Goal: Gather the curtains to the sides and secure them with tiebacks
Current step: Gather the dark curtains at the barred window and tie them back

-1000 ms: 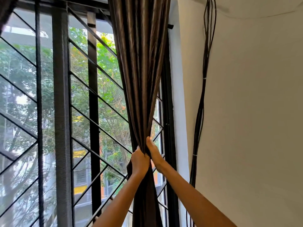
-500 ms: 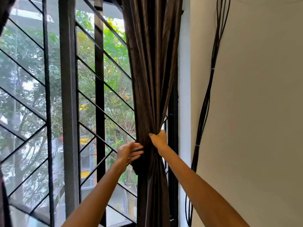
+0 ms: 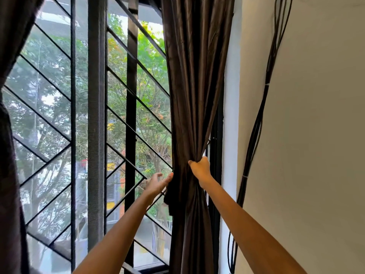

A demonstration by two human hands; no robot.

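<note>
Head view, looking forward and slightly up at a window. A dark brown curtain [image 3: 194, 95] hangs at the right side of the window, bunched into narrow vertical folds against the white window edge. The right hand [image 3: 200, 168] grips the gathered curtain at about mid-height, fingers curled round the fabric and pinching it into a tight waist; below the hand the cloth falls straight down. The left hand [image 3: 158, 183] is just left of the curtain, palm up, fingers relaxed and spread, holding nothing; its fingertips reach the curtain's left edge, though whether they touch it cannot be told. A darker flap of fabric [image 3: 171, 196] hangs from the curtain's left edge just below that hand; whether it is a tieback cannot be told. A second dark curtain [image 3: 9, 155] fills the far left edge of the view. Between the two curtains is a black window grille [image 3: 130, 115] of upright bars and diagonal rods, with green trees beyond. On the cream wall [image 3: 316, 135] to the right, a bundle of black cables [image 3: 256, 123] runs from top to bottom.
</note>
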